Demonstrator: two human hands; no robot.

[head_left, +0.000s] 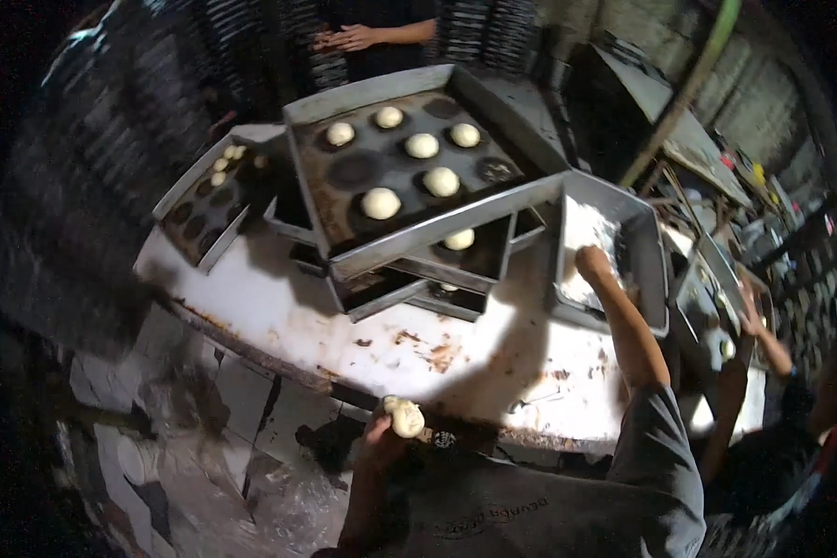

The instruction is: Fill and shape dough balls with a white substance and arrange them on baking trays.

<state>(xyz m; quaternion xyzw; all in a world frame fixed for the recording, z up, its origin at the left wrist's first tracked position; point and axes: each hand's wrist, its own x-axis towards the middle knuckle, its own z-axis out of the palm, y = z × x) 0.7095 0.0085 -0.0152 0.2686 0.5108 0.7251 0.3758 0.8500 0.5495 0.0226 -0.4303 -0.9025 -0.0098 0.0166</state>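
My left hand [378,430] is closed on a lump of pale dough [406,418] near the table's front edge. My right hand [593,263] reaches into a deep metal pan of white powder [588,223], its fingers curled, with what they hold hidden. Left of that pan, a large square baking tray [303,167] with several round dough balls [421,145] in dark hollows rests at an angle on other stacked trays [381,308]. A dough ball also shows in a tray underneath.
A smaller tray [209,244] with dough pieces sits at the left on the worn white table [279,298]. A person's hands [353,37] are beyond it. At the right, another worker's arm [763,330] reaches to trays [693,316]. Dark stacked racks and a leaning pole surround the table.
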